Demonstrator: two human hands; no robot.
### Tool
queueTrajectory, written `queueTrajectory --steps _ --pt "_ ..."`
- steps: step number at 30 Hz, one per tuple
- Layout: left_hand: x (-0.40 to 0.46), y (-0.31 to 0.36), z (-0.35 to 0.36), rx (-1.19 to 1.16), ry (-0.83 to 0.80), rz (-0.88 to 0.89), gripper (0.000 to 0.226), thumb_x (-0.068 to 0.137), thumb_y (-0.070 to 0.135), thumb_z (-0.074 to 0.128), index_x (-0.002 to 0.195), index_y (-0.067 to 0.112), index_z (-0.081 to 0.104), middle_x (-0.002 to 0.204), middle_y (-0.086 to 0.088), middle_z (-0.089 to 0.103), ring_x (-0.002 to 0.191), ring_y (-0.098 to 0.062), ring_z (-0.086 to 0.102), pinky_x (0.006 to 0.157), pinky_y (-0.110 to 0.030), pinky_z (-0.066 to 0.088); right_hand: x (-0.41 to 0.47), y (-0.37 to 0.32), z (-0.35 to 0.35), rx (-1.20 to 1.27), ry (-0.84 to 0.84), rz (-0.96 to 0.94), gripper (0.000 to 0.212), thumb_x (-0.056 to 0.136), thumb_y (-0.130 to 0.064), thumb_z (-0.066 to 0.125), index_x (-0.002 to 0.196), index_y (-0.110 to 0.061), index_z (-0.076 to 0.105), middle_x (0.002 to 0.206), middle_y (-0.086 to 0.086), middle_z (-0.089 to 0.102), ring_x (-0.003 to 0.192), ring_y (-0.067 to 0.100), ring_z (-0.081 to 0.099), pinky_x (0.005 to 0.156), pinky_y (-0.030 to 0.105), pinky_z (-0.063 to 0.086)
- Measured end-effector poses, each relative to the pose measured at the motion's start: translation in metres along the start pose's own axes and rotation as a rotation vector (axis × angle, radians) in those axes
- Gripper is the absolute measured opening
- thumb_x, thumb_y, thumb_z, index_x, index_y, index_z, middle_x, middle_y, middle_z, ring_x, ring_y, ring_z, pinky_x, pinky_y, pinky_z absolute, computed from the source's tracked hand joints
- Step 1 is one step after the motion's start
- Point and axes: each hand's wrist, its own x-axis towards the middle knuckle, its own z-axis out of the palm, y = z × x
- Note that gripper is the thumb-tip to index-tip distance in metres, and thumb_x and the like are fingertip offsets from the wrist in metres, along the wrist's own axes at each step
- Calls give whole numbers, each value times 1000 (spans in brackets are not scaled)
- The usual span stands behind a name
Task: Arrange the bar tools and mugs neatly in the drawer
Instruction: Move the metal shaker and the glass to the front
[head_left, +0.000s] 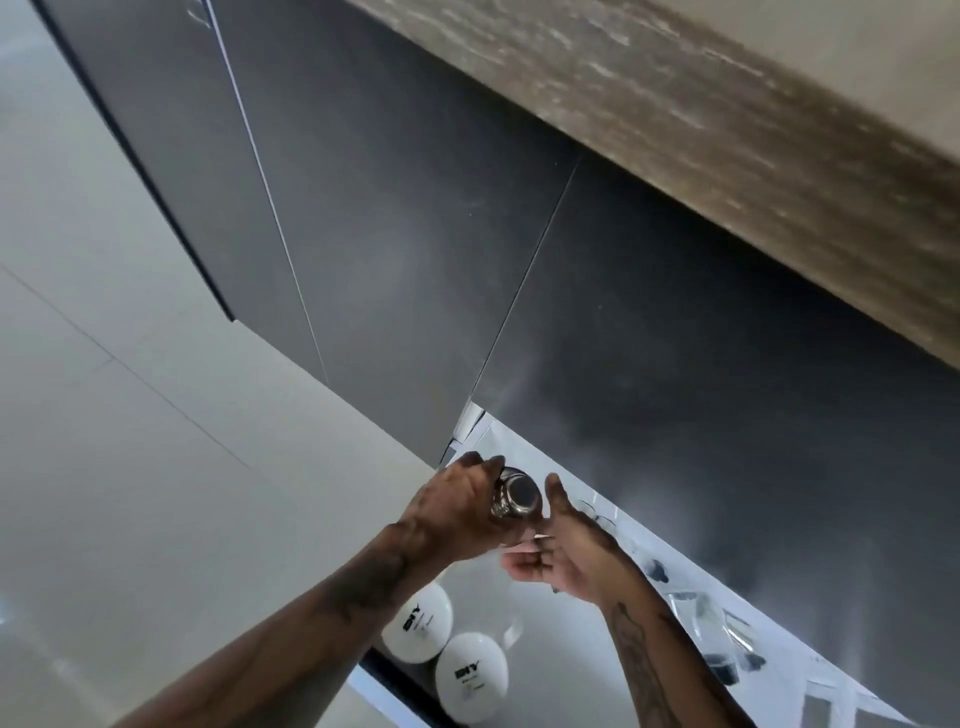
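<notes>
Left hand (457, 512) grips metal shaker (516, 500) above "BNY" mugs (470, 675)

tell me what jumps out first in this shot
The two hands meet low in the middle: the left hand grips a shiny metal shaker, while the right hand is open beside it. Below them two white mugs with dark lettering sit in the open drawer, under dark cabinet fronts.
</notes>
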Motion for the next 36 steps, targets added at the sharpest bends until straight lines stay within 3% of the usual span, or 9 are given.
queueTrajectory --steps 3,5,8,17,23,30,32,34,36 --pt "-8 11 -20 -143 -15 0 56 67 70 60 100 27 51 102 0 59 98 -19 60 82 -33 54 -86 -38 41 -415 356 -215 39 100 -31 44 102 1 66 101 19 74 65 27 69 77 41 60" --pt "-12 8 -21 -179 -1 33 68 70 69 61 123 28 50 117 -1 57 110 -19 58 92 -35 51 -88 -34 36 -983 653 -491 28 94 -17 50 115 -6 64 119 13 70 91 25 67 85 35 53" --pt "-19 0 -20 -137 40 172 76 78 65 63 142 31 39 132 0 52 121 -19 52 94 -36 51 -65 -21 36 -1388 556 -676 46 93 -27 58 137 -16 52 141 6 57 129 25 51 104 39 45" --pt "-45 -16 0 -244 87 200 67 81 53 70 139 34 41 136 3 51 117 -18 55 96 -38 52 -17 -12 40 -1913 627 -578 45 86 -37 69 125 -17 58 123 2 68 121 23 52 98 38 39" --pt "-34 -5 -5 -358 79 67 72 77 45 79 139 29 47 133 -4 55 122 -20 51 102 -33 47 -44 -13 30 -1496 589 -766 22 97 -25 51 107 -13 66 111 5 70 104 25 63 82 32 46" --pt "-48 3 -22 -393 101 -73 108 61 59 84 150 27 33 138 11 42 126 -6 43 105 -20 33 -154 -13 -11 -1238 399 -493 18 91 -18 53 109 -22 53 97 7 76 77 27 61 65 29 46" --pt "-73 16 -26 -419 317 -116 80 71 57 76 140 27 46 131 10 49 115 -6 51 97 -24 45 -184 1 -29 -1045 259 -384 24 88 -12 54 104 -28 48 85 8 76 61 22 61 62 34 53" --pt "-114 37 -18 -474 444 -127 42 83 44 71 120 28 60 114 9 59 98 -7 61 83 -29 55 -208 22 -47 -757 86 -265 20 90 -4 58 101 -21 54 82 8 69 60 18 70 77 44 61" --pt "-158 67 2 -542 188 -109 29 87 41 69 113 31 64 106 14 63 93 -4 63 79 -28 57 -226 44 -57 -437 -66 -119 15 91 -2 59 103 -11 60 79 14 64 68 25 74 87 54 58"
